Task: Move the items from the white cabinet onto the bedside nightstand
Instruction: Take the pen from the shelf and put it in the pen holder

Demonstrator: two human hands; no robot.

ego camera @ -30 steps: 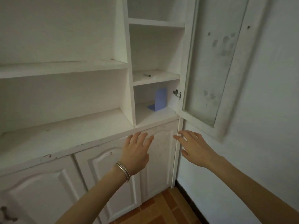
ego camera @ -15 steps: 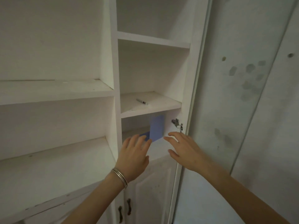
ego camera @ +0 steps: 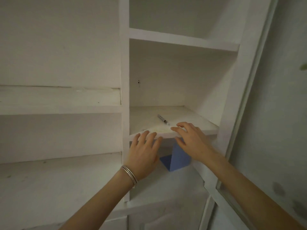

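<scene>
A white cabinet with open shelves fills the view. A thin pen lies on the middle shelf of its narrow right-hand column. A blue bookend stands upright on the shelf below, partly hidden behind my hands. My right hand reaches over the front edge of the pen's shelf, fingers spread, its fingertips just short of the pen. My left hand, with bangles on the wrist, hovers in front of the lower compartment with fingers apart. Neither hand holds anything.
The cabinet's door stands open on the right, close to my right forearm. Wide shelves run to the left. Closed lower doors sit beneath the shelves.
The view has moved closer to the narrow column. Both hands have risen, and the right hand now reaches over the pen's shelf instead of in front of the bookend.
</scene>
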